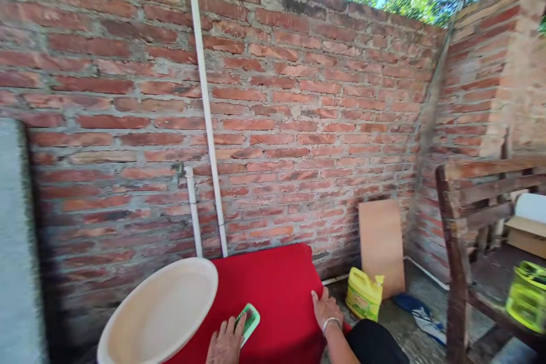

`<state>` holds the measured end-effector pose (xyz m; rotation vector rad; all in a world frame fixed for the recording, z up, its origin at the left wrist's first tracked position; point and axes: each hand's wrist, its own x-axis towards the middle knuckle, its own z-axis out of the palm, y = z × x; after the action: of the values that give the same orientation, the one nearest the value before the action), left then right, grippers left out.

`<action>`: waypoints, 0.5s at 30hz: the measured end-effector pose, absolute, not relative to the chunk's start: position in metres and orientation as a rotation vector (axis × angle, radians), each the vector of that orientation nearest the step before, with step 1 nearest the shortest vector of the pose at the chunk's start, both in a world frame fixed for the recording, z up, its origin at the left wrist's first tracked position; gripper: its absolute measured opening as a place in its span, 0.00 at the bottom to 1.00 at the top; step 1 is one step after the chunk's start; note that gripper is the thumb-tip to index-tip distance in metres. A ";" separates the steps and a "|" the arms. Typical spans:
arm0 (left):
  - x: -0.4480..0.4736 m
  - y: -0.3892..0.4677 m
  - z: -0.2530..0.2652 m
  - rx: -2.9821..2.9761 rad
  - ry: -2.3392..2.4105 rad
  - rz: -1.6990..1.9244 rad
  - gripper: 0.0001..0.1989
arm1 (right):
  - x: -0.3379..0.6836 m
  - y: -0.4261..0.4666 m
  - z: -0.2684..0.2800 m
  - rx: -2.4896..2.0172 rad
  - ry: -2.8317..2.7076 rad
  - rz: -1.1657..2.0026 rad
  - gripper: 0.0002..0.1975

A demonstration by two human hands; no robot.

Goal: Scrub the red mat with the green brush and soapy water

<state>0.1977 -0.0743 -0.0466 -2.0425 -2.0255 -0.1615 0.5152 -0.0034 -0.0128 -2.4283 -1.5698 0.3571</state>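
We see the green-and-white brush [252,321] at the bottom centre of the frame, on the red cloth [273,273]. Our left hand [226,344] grasps it, the fingers laid over its near side. Our right hand [327,313], a bracelet at the wrist, touches the cloth's right edge; we cannot tell whether its fingers clench the fabric.

At lower left, a wide cream basin [157,313] sits tilted over the cloth, its pale inside turned toward us. Right of the cloth stands a yellow jug [363,294]; its contents are hidden and its label print is too small for us to read. At the right edge, a yellow-green container [526,296] and an open cardboard box [529,236] with something white above it rest on a wooden chair [452,261].

A brown board [381,244] leans on the brick wall [273,108] behind the jug, with blue-and-white slippers [422,315] on the floor nearby. White pipes [207,108] run down the wall behind the cloth. Dark fabric [375,344] blocks part of the floor at bottom right.
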 end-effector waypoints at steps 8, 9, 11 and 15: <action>0.223 -0.076 -0.051 -1.939 -2.059 -0.144 0.30 | 0.520 0.004 -0.023 -2.437 -1.517 0.486 0.33; 0.236 -0.076 -0.056 -2.031 -2.033 -0.117 0.30 | 0.520 0.004 -0.024 -2.439 -1.510 0.489 0.32; 0.252 -0.077 -0.065 -2.228 -1.977 -0.062 0.30 | 0.520 0.005 -0.025 -2.438 -1.505 0.493 0.32; 0.228 -0.069 -0.061 -2.229 -1.897 -0.116 0.29 | 0.520 0.005 -0.025 -2.433 -1.508 0.493 0.33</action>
<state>0.2280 -0.0686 -0.0613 -2.2294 -1.8968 -0.1164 0.5196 0.0050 -0.0246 -2.4328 -1.5078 0.4930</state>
